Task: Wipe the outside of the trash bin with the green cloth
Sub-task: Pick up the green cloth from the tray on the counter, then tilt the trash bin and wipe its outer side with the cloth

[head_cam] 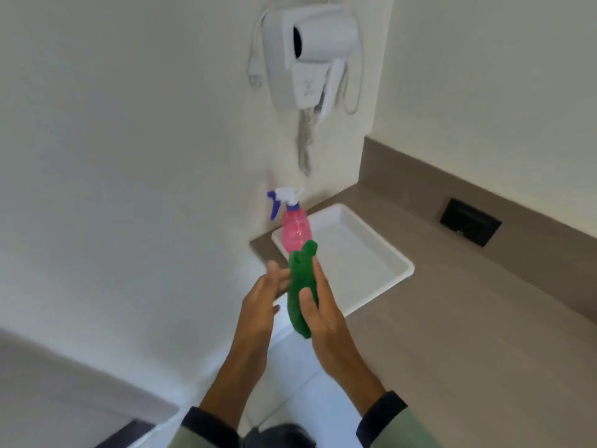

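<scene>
The green cloth hangs bunched and upright between my two hands, in front of the counter's left end. My right hand grips it, thumb across its front and fingers behind. My left hand is beside it with fingers spread, fingertips touching or nearly touching the cloth's left side. A pink spray bottle with a white and blue trigger head stands just behind the cloth, at the corner of a white tray. A dark rounded object sits at the bottom edge, possibly the trash bin; I cannot tell.
A grey-brown counter runs to the right, with a raised backsplash and a black socket in it. A white wall-mounted hair dryer with a coiled cord hangs above the counter's corner. White wall lies to the left.
</scene>
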